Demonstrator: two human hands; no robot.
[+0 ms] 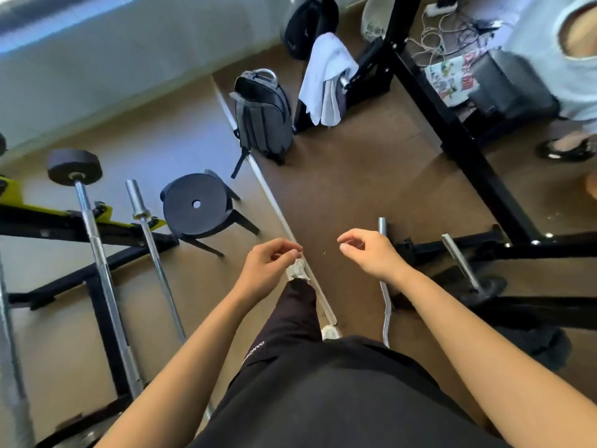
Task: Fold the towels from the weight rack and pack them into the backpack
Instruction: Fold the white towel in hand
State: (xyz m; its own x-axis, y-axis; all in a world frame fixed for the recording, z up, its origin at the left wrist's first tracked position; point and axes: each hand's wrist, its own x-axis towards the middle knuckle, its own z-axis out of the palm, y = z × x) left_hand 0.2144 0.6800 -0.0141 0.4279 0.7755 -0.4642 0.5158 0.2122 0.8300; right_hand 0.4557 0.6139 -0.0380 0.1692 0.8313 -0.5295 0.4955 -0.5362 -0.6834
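White towels (pixel 326 79) hang over a peg of the black weight rack (pixel 371 72) at the top middle. A grey backpack (pixel 263 116) stands upright on the brown floor just left of them, its top unzipped. My left hand (pixel 269 265) and my right hand (pixel 368 253) float in front of me, far short of the towels. Both have loosely curled fingers and hold nothing. My black-trousered leg and a pale shoe (pixel 298 270) show below the left hand.
A black stool (pixel 197 208) stands left of my path, with barbells (pixel 97 253) and a yellow bench further left. A curl bar (pixel 384 286) and rack feet lie to the right. Another person's foot (pixel 563 150) and a black bag (pixel 308 25) are farther back.
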